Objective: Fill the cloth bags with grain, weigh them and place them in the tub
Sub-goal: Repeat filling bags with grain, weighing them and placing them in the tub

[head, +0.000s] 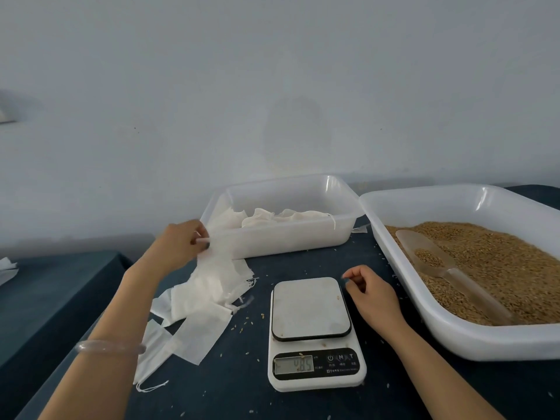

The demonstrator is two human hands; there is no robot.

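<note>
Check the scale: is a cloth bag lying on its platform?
No, the platform of the scale holds only a stray grain; the left hand pinches a cloth bag off to the side.

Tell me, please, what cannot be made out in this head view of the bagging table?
Head view:
Scale display: digits faint and blurred, reading uncertain.
Bags in the tub: frosted front wall hides their lower parts, so no count.
Left hand: its grip on the cloth bag is partly hidden by the cloth.
White thing at the left edge: cut off by the frame.
</note>
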